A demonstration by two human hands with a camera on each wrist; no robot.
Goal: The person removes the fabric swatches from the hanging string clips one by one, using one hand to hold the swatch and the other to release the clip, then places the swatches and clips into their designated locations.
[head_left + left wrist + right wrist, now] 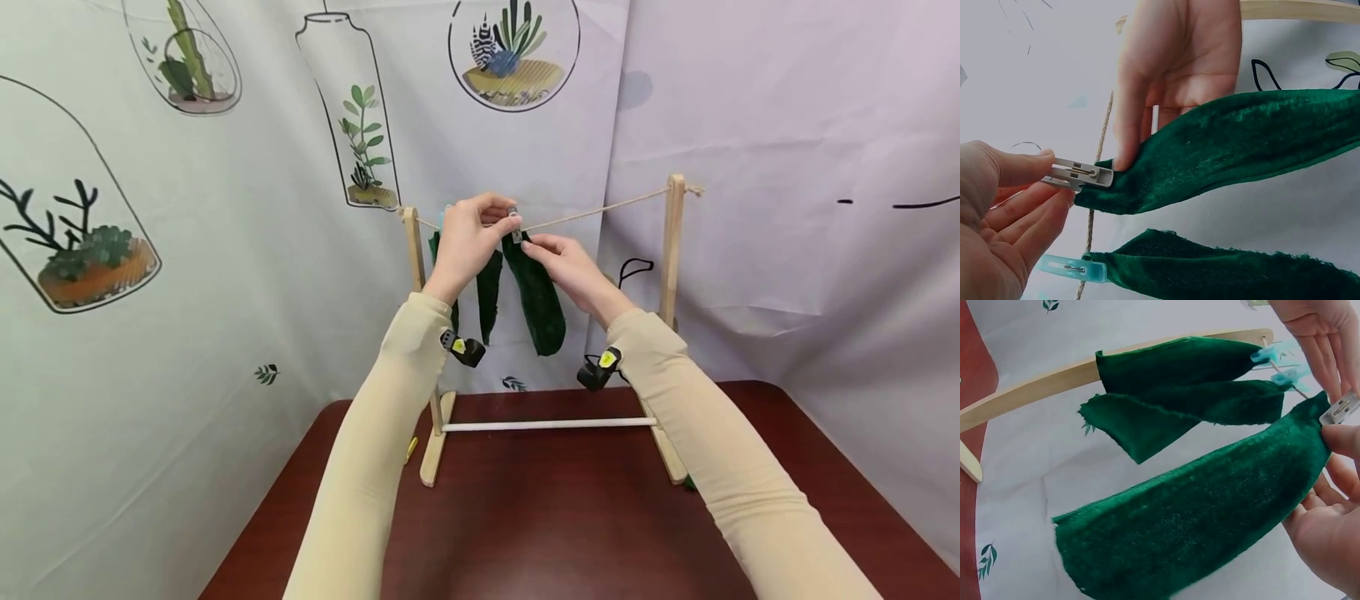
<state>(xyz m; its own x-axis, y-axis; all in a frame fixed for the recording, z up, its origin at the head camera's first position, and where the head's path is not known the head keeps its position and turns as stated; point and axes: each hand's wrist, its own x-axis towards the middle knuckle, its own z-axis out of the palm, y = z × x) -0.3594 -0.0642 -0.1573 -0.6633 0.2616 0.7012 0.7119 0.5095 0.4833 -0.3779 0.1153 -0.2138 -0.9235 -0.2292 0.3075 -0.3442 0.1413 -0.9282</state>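
A pale fabric backdrop [750, 100] is hanging behind; its printed plant terrariums [513, 79] are arcing from nine to twelve o'clock, and a printed leaf sprig [266, 374] is showing past eight. A red-brown surface [540, 533] is spreading around six o'clock.

Cream long sleeves [381, 442]; black wrist cameras [470, 352], yellow markings [608, 358].

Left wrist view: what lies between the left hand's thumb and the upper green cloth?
A grey clothespin: in that view, the left hand pinches one end; the other overlaps the upper green cloth.
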